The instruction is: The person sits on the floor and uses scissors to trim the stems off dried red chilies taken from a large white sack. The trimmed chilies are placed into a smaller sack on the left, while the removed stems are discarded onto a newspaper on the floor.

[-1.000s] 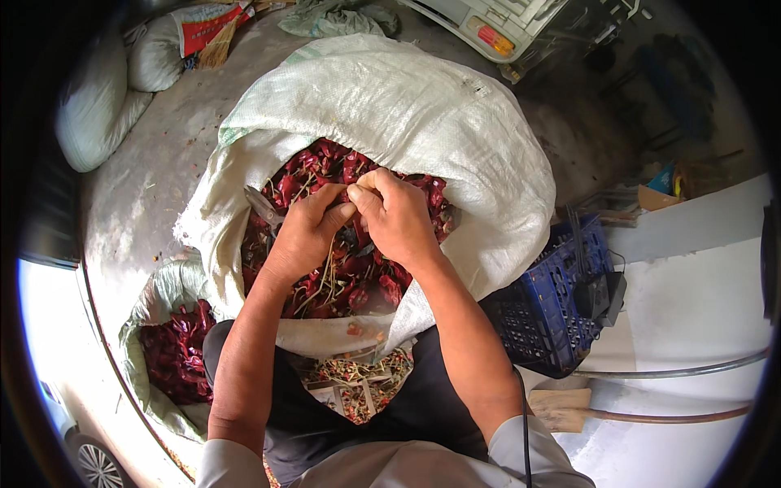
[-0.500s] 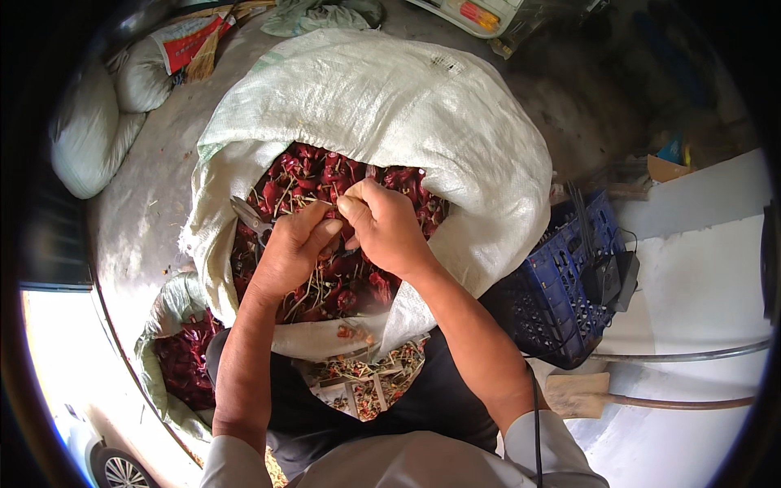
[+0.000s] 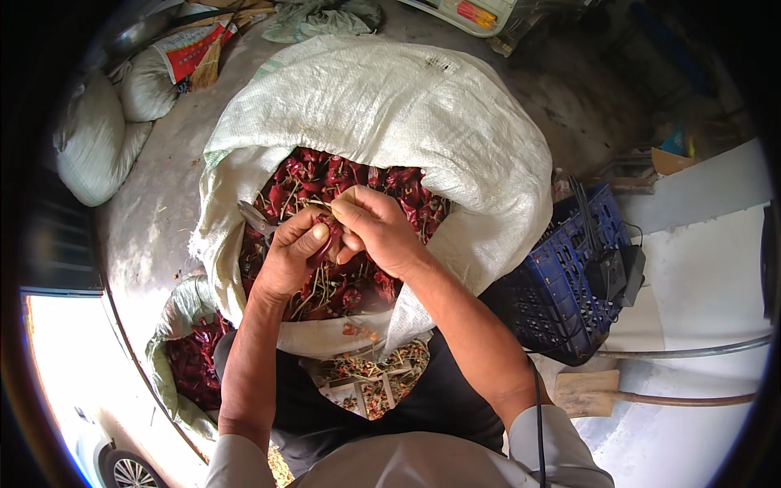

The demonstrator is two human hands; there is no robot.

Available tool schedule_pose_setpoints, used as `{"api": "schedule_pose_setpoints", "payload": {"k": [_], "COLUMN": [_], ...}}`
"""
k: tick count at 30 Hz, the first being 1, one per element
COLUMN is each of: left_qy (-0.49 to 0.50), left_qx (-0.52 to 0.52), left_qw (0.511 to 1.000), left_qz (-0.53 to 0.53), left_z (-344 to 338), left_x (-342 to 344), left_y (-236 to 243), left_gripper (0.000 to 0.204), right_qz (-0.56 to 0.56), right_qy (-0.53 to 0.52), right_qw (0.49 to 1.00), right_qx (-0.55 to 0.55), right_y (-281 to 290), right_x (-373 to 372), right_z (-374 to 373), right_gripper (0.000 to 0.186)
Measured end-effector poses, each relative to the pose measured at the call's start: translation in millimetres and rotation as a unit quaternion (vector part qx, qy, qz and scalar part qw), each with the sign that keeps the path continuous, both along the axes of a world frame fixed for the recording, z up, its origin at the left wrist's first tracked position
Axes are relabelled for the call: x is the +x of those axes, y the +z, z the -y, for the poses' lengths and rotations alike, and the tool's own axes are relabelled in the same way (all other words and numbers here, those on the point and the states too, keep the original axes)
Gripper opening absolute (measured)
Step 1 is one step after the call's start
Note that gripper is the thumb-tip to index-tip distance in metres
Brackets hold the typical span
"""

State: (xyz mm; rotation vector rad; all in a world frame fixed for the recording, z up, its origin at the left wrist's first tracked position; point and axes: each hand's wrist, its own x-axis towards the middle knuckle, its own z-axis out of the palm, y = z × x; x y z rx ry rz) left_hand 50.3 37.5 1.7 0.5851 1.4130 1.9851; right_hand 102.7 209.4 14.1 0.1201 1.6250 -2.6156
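Both my hands are together over an open white woven sack [image 3: 382,89] filled with dried red chili peppers [image 3: 342,171]. Thumb and fingers of my left hand [image 3: 291,259] are closed on one dark red chili pepper [image 3: 329,234]. Touching it from the other side is my right hand [image 3: 381,232], its thumb and forefinger pinched at the pepper's stem end, where a pale stem [image 3: 313,203] shows. The right hand's other fingers are curled and partly hidden. A metal hand tool [image 3: 257,218], perhaps snips, lies at the sack's left inner edge.
Another sack of red chilies [image 3: 195,362] stands at lower left. Stems and bits litter a slatted surface [image 3: 378,378] between my knees. To the right are a blue plastic crate [image 3: 561,285] and a wooden-handled shovel [image 3: 590,393]. Full white sacks [image 3: 93,142] rest at far left.
The left hand has turned slightly, and the red pepper in it now shows between the hands. My right hand stays close, still pinching. The whole view has shifted a little.
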Motion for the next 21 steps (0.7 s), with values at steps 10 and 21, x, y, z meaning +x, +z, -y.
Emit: {"api": "schedule_pose_setpoints", "payload": {"k": [10, 21], "left_qy": [0.012, 0.064], "left_qx": [-0.092, -0.308], "left_qw": [0.986, 0.885], "left_qz": [-0.138, -0.343], "left_z": [-5.0, -15.2], "left_x": [-4.8, -3.7], "left_y": [11.2, 15.0], "left_gripper": [0.018, 0.007], "right_qz": [-0.103, -0.236], "right_qy": [-0.044, -0.224], "right_qw": [0.928, 0.732], "right_qx": [0.354, 0.599], "right_y": [14.5, -2.7], "right_x": [5.7, 3.8], "right_z": [-15.5, -3.6], "right_gripper": [0.046, 0.029]}}
